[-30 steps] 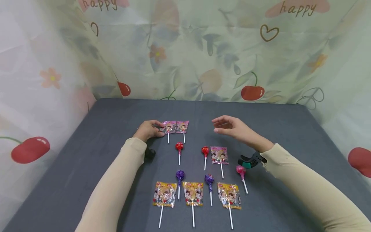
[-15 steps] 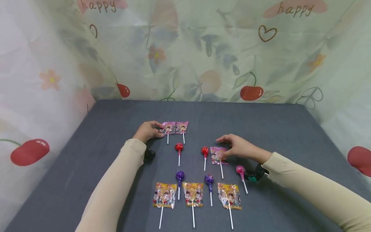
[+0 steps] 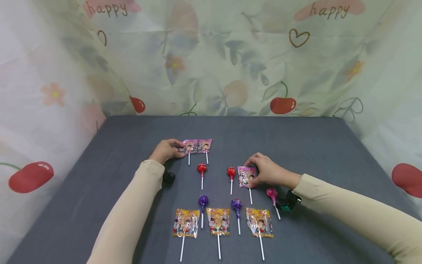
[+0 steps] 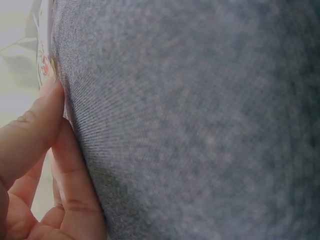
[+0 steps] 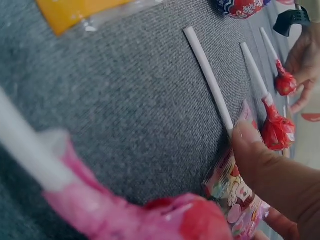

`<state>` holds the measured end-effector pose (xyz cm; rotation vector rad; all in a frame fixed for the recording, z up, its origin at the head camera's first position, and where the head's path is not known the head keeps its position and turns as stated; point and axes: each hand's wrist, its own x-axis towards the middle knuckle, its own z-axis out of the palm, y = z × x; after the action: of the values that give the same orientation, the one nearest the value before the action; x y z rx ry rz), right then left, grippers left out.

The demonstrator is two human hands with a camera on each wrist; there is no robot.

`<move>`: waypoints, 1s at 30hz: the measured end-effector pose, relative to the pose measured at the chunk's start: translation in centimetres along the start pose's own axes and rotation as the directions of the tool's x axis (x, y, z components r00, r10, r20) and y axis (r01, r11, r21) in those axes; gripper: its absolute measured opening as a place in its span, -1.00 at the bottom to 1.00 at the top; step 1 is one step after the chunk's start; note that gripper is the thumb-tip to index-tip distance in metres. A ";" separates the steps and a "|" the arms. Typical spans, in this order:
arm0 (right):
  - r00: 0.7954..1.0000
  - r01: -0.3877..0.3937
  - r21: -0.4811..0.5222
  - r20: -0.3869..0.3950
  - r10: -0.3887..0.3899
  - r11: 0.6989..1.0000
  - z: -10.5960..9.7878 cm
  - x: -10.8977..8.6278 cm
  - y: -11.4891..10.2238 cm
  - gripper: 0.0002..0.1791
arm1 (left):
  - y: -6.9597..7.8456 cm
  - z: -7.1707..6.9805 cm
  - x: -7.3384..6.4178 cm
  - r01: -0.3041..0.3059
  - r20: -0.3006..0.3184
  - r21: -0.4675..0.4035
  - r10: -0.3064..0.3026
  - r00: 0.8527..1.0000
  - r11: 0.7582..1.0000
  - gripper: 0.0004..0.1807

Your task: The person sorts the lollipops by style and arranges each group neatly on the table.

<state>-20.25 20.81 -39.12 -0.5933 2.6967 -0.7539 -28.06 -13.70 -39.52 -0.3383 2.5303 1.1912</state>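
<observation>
In the head view my left hand pinches the left edge of a flat pink-packet lollipop. Its thumb meets the packet's edge in the left wrist view. A second pink-packet lollipop lies close against the first one's right side. My right hand grips a third pink-packet lollipop, its thumb on the wrapper near the white stick and the fingers at the far edge. That packet lies at table level. Just left of it is a red round lollipop.
Another red lollipop lies below the left pair. Two purple lollipops, left and right, sit between yellow-packet lollipops, left, middle and right. A pink round lollipop lies beside my right wrist. All are on the grey table.
My right hand has come down toward me from above the table and taken hold of the third pink-packet lollipop. My left hand stays at its packet. The view has shifted slightly.
</observation>
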 end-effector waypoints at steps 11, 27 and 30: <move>0.994 -0.057 0.074 -0.086 0.064 0.996 -1.2 0.0 -0.6 -0.52 | 0.1 0.0 0.3 0.016 0.000 -0.024 -0.016 1.000 1.000 -0.55; 0.971 0.014 0.384 -0.225 0.079 0.923 -6.3 0.9 -3.2 -0.56 | 0.0 0.0 -0.2 -0.003 0.002 -0.006 0.003 1.000 1.000 -0.56; 0.961 0.051 0.439 -0.267 0.076 0.897 -7.5 1.3 -4.2 -0.55 | 0.0 0.0 -0.1 -0.007 0.000 -0.008 0.007 1.000 1.000 -0.56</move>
<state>-22.80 20.19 -30.88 -0.3766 2.6184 -1.4937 -27.93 -13.69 -39.52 -0.3319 2.5298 1.2040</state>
